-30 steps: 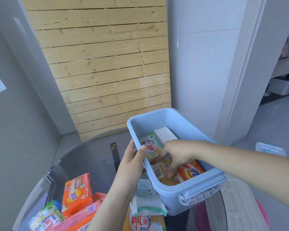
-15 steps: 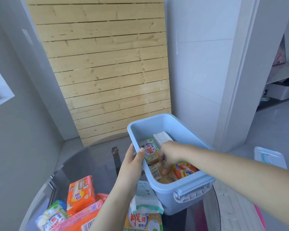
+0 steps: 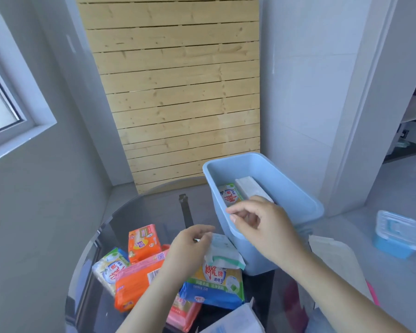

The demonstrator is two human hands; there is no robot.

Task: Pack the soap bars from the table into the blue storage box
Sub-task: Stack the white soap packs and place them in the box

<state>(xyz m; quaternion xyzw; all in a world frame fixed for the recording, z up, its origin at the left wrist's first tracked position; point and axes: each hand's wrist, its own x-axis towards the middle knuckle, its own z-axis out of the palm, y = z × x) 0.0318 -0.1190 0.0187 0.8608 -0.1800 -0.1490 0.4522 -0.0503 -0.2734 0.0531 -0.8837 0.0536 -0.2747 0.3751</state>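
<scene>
Box mouth open at far end, near end blocked

Right hand hovers over blue storage box near rim; soap bars fill its floor. Left of box, bare glass surface; near-left, soap pile crowds it.

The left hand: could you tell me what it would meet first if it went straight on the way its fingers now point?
Probably the white-and-green soap packet; the left hand has its fingertips at that packet's edge, though contact is unclear.
</scene>
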